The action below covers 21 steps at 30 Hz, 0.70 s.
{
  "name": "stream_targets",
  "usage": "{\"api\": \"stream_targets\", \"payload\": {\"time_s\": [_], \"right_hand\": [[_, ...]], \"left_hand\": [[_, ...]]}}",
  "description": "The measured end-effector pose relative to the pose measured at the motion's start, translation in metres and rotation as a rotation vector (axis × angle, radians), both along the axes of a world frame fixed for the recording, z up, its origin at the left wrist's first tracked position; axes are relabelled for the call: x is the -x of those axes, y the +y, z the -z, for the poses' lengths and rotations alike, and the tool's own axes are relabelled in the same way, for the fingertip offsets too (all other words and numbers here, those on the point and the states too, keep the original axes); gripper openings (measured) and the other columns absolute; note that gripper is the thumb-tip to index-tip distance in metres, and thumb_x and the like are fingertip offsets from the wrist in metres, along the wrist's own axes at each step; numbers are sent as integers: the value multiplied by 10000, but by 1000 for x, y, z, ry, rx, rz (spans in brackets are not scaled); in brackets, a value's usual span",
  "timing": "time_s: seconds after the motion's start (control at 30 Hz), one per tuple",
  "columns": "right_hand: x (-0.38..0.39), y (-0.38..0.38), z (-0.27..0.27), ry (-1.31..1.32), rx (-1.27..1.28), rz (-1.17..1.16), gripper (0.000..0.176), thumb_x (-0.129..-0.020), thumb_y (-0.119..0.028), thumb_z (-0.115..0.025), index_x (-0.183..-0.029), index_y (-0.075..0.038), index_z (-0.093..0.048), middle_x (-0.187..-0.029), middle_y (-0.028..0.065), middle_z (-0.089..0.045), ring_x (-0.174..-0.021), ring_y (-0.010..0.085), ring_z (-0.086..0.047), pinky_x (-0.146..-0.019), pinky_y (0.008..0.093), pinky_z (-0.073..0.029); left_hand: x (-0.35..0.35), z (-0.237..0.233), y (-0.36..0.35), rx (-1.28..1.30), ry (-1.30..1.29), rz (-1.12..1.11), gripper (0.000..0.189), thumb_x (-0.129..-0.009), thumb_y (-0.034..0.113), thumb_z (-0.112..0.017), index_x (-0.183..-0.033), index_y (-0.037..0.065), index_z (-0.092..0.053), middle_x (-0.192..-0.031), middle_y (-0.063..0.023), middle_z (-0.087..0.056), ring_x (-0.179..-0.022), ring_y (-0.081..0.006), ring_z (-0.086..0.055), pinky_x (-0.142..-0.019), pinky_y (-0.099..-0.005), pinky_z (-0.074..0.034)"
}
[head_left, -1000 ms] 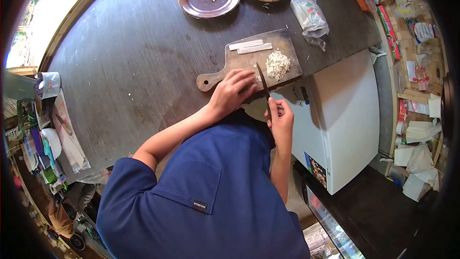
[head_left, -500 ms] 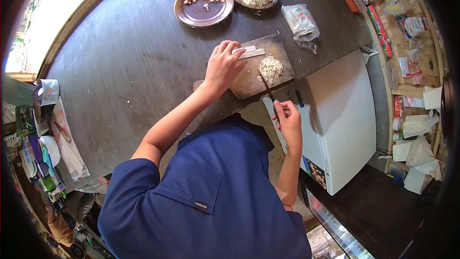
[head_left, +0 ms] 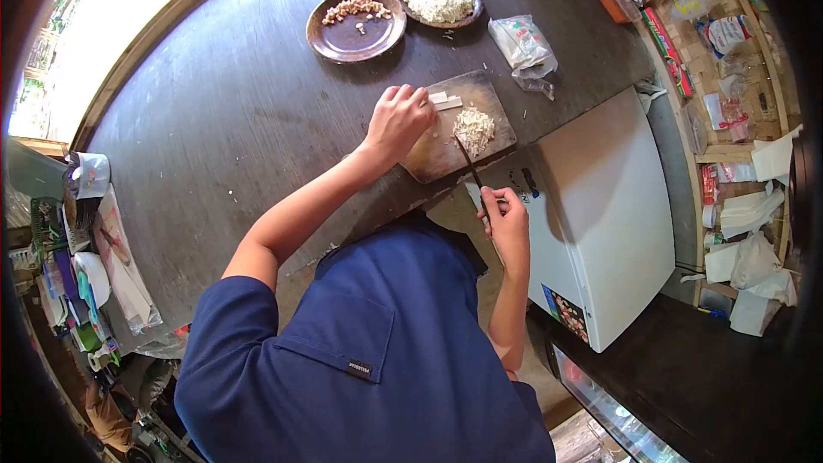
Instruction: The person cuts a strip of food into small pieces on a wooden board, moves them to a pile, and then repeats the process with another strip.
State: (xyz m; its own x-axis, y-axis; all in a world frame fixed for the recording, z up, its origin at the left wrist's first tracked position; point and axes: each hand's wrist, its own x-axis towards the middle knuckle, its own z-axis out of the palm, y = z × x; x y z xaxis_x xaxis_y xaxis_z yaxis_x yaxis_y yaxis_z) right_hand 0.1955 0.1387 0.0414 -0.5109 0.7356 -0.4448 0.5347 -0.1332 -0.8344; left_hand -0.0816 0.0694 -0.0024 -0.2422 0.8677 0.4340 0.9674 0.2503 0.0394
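On the dark tabletop lies a worn cutting board point(head_left: 429, 152). My left hand point(head_left: 400, 124) rests at its left side, fingers curled over the ends of white strips point(head_left: 447, 101). A pile of chopped white pieces point(head_left: 473, 129) sits on the board to the right of the strips. Near the board's front edge, my right hand point(head_left: 506, 219) is closed round the handle of a thin dark knife point(head_left: 467, 158), whose tip reaches the left side of the pile. My left fingertips are partly hidden.
Behind the board stand a brown plate point(head_left: 351, 47) with small brown pieces and a bowl point(head_left: 474, 15) heaped with white shreds. A plastic packet point(head_left: 521, 45) lies right of them. A white refrigerator point(head_left: 613, 231) stands at the right, below the table edge.
The view has shifted slightly, so the plates and board appear lower and further left. My left hand has moved a little along the strips, and less of them shows. Both hands keep their hold.
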Motion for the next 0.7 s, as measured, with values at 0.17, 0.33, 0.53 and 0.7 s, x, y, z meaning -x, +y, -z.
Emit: {"api": "stream_targets", "payload": {"time_s": [0.17, 0.33, 0.53, 0.7], "right_hand": [[11, -3, -12, -17, 19, -72, 364, -1067, -379, -712, -1030, -17, -694, -729, 47, -726, -539, 74, -551, -524, 271, -425], [15, -3, -15, 61, -162, 25, 373, -1064, -375, -718, -1046, -3, -699, -755, 50, -739, -546, 73, -560, -536, 264, -433], [0, -20, 6, 171, -44, 72, 333, -1074, -342, -714, -1051, -10, -694, -778, 55, -733, -535, 65, -548, -500, 233, -399], [-14, -35, 18, 218, 15, 117, 332, -1073, -347, -714, -1041, -18, -688, -787, 53, -735, -529, 64, -554, -480, 231, -398]], "left_hand": [[2, 0, 2, 14, 101, 44, 128, -927, 232, -740, -911, 107, -763, -958, -16, -691, -888, -200, -684, -842, -376, -548], [1, 6, 3, 18, 185, 24, 108, -892, 213, -737, -869, 108, -746, -924, -26, -689, -836, -191, -690, -775, -353, -561], [-3, 0, 0, -11, 79, 22, 126, -897, 243, -734, -967, 140, -748, -964, -2, -683, -891, -167, -682, -742, -333, -554], [-3, -1, 0, 94, 122, 21, 187, -956, 284, -728, -1079, 147, -759, -1024, 0, -697, -966, -174, -677, -774, -341, -563]]}}
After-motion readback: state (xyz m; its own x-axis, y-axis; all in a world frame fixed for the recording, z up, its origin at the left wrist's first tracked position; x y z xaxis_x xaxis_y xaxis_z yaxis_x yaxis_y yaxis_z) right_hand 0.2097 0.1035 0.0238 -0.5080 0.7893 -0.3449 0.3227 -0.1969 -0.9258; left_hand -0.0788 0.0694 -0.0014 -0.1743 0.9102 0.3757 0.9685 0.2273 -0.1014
